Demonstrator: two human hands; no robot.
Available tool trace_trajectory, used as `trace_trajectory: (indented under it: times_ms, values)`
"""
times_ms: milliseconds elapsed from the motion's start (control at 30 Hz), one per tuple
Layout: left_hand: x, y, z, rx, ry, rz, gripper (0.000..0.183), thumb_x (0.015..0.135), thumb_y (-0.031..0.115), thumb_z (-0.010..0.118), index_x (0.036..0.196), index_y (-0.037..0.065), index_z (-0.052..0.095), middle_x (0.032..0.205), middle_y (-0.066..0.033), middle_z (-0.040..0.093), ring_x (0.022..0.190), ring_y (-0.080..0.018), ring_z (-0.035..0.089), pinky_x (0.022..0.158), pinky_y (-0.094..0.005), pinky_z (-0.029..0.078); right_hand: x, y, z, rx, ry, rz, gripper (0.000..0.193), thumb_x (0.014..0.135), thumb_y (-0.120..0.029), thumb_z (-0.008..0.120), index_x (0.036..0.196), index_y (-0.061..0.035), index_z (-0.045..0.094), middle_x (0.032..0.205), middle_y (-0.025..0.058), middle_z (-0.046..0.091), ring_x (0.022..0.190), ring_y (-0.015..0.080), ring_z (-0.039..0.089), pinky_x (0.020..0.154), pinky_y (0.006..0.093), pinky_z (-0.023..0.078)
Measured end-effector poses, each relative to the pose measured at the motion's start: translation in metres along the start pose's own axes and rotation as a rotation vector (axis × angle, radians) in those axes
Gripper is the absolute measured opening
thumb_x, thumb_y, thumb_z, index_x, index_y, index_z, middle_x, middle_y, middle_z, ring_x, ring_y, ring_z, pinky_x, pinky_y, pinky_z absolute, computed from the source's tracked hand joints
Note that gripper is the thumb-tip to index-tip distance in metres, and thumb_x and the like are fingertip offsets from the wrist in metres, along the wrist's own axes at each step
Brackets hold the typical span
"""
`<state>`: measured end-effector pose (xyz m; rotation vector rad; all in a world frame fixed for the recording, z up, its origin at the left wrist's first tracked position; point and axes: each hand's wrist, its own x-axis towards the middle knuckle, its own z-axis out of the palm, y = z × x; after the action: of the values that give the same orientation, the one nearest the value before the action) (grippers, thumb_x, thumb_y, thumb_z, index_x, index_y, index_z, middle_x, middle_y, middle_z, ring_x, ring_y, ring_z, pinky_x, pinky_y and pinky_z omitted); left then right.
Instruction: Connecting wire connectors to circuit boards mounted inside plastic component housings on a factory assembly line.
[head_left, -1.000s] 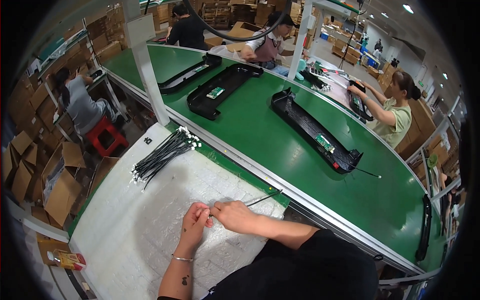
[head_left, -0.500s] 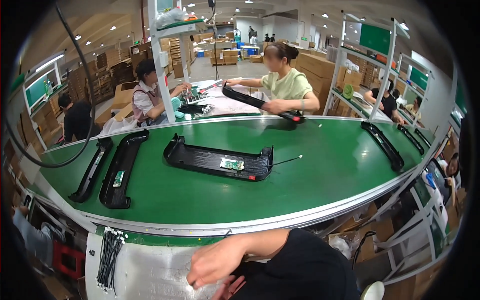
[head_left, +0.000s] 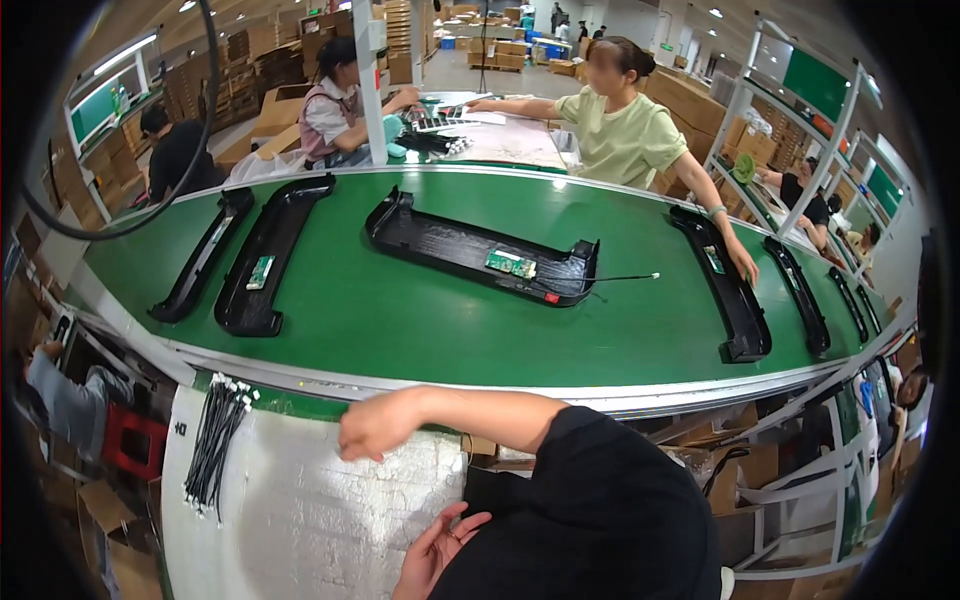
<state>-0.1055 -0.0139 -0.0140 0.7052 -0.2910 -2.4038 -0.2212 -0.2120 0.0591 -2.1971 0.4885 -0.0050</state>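
My right hand (head_left: 380,425) hovers over the near edge of a white work surface (head_left: 310,480), its fingers curled downward; whatever they may hold is hidden. Lower down, close to my black shirt, my left hand (head_left: 435,550) has its fingers loosely apart and nothing visible in them. A bundle of black cables with white connectors (head_left: 213,440) lies to the left on the white surface. Beyond, on the green conveyor belt (head_left: 450,355), rests a long black plastic housing (head_left: 450,250). It carries a green circuit board (head_left: 510,263) and a cable reaching out to the right.
Two more black housings (head_left: 265,265) lie at the belt's left. Several others stand at the right, where a co-worker's hand (head_left: 740,262) touches one housing (head_left: 715,290). A metal rail (head_left: 420,385) borders the belt's near side. A red stool (head_left: 135,440) is at lower left.
My right hand has moved up and left, away from my left hand, which now shows more. The co-worker has set the carried housing down on the belt's right. The view has shifted.
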Motion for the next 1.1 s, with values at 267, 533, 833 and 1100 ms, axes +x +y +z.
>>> trace_trajectory:
  times_ms: [267,533,833,1100]
  values:
    - [-0.011,0.017,-0.03,-0.21,-0.085,0.113,0.037,0.093,0.031,0.039,0.118,0.005,0.048,0.118,-0.0215,0.053,0.11,-0.0319,0.051,0.094,-0.0451,0.04,0.067,0.016,0.012,-0.387,0.281,0.272,0.027,0.083,-0.023,0.047,0.077,-0.0025,0.064,0.068,0.0108,0.064,0.073,0.0274,0.063,0.069,0.0406,0.049]
    - [-0.021,0.035,-0.008,-0.453,-0.018,0.23,0.066,0.084,0.06,0.038,0.119,0.004,0.047,0.125,-0.0281,0.043,0.122,-0.0398,0.037,0.098,-0.0586,0.029,0.069,0.046,0.091,-0.606,0.847,0.224,0.014,0.085,-0.019,0.049,0.084,-0.0049,0.048,0.067,0.0129,0.057,0.052,0.0289,0.059,0.044,0.0408,0.047]
    - [-0.024,0.01,-0.024,-0.549,-0.702,-0.17,0.088,0.078,0.076,0.025,0.136,0.009,0.03,0.132,-0.0344,0.028,0.118,-0.0477,0.038,0.081,-0.0577,0.045,0.078,0.038,0.086,-0.434,0.841,0.108,0.016,0.084,-0.017,0.047,0.083,-0.0021,0.051,0.074,0.0165,0.061,0.06,0.0335,0.06,0.053,0.044,0.049]
    - [-0.014,-0.026,0.018,-0.013,-0.027,-0.003,0.074,0.085,0.066,0.024,0.134,0.012,0.038,0.141,-0.0117,0.034,0.128,-0.0222,0.031,0.104,-0.042,0.021,0.071,0.044,0.084,-0.445,0.833,0.188,0.012,0.082,-0.012,0.047,0.083,-0.0013,0.053,0.077,0.0163,0.061,0.067,0.034,0.061,0.058,0.0433,0.049]
